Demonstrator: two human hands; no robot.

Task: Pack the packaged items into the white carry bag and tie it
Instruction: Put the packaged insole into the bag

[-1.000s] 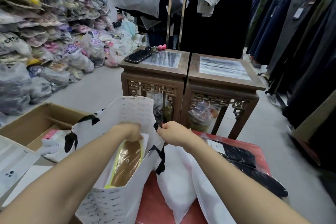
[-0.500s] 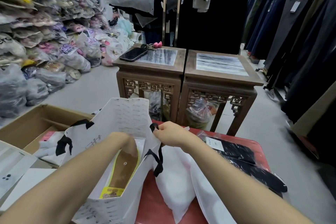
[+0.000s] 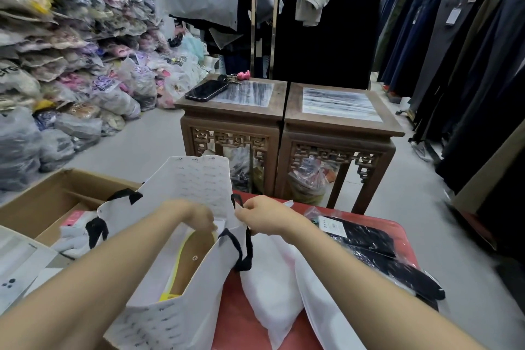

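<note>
The white carry bag (image 3: 181, 310) with black ribbon handles stands open on the red table (image 3: 244, 329). Inside it lies a brown and yellow packaged item (image 3: 193, 258). My left hand (image 3: 196, 214) is at the bag's mouth, fingers curled over the top of that item. My right hand (image 3: 264, 216) pinches the bag's right rim by the black handle. Beside the bag lie white soft packages (image 3: 272, 278) and black packaged items (image 3: 372, 244) in clear wrap, further right on the table.
An open cardboard box (image 3: 42, 202) with white and pink goods sits at the left. Two carved wooden side tables (image 3: 284, 128) stand ahead, a phone (image 3: 206, 90) and keys on the left one. Bagged goods are piled on the left, hanging clothes on the right.
My left hand pushed the brown and yellow item deeper into the bag, then rose back to the bag's mouth. My right hand kept hold of the rim.
</note>
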